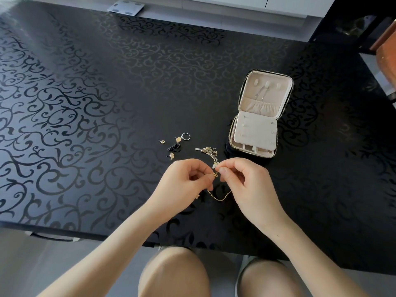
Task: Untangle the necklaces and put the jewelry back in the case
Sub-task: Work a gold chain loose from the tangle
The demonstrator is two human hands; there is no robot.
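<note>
1. Both hands pinch one thin gold chain necklace (219,198): my left hand (188,181) and right hand (246,181), fingers curled.
2. Tangled gold necklaces (211,152) lie just beyond, near the open black zip case with beige lining (254,133).

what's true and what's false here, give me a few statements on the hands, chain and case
1. The left hand and the right hand both pinch the chain. True.
2. The case is zipped shut. False: it lies open on the table.
3. A ring lies left of the case. True.
4. The tangle sits inside the case. False: it lies on the table beside the case.
5. The earrings lie right of the case. False: they lie left of it, near the ring.
</note>
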